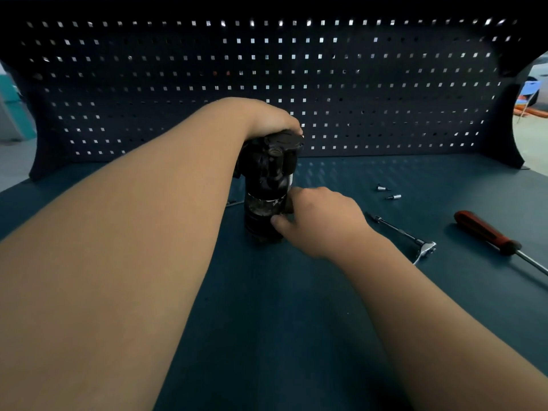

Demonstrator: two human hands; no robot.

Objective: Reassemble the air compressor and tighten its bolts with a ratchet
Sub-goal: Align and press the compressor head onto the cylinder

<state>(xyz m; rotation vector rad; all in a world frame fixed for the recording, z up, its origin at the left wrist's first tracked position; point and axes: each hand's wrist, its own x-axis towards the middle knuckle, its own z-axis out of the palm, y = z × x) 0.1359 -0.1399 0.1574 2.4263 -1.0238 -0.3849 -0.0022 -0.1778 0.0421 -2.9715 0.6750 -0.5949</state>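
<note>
Screwdriver [486, 231] shaft leaves the right edge; compressor [268, 185] hides most left hand [267, 117] fingers.

Single head cam, looking forward and down over the counter [296, 321], facing the pegboard [296, 69] close behind; both forearms filling the near field.
</note>
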